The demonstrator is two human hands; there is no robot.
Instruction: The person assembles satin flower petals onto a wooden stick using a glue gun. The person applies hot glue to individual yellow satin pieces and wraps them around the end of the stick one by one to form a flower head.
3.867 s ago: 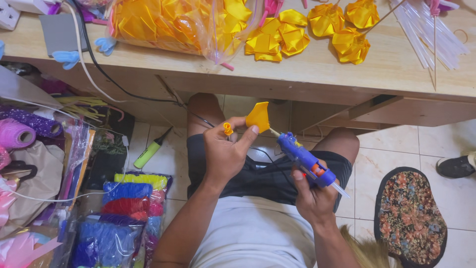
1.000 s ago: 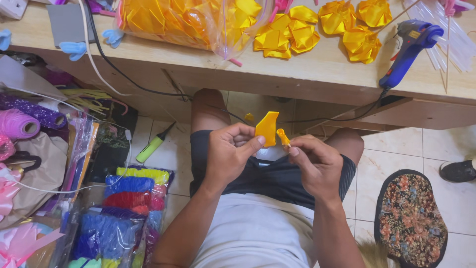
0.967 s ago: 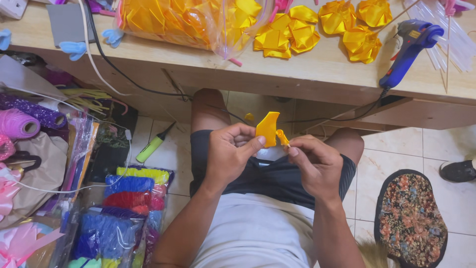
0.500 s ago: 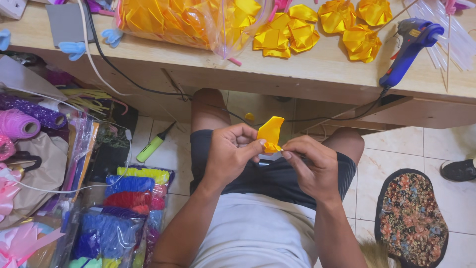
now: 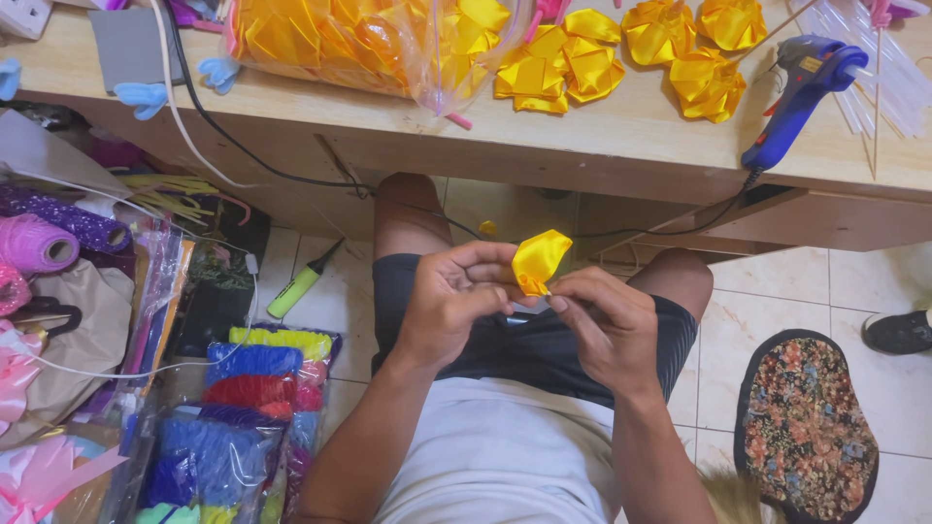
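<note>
Yellow satin ribbon petal [image 5: 540, 260], at frame centre over the lap, is pinched closed between left hand [image 5: 454, 306] and right hand [image 5: 607, 325]; easing either grip could unfold it.

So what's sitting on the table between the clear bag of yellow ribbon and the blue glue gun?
In the head view, loose folded yellow ribbon flowers lie between the bag and the glue gun.

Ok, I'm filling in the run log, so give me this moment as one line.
left hand: pinching yellow ribbon petal | right hand: pinching its base | glue gun: lying on table
</note>
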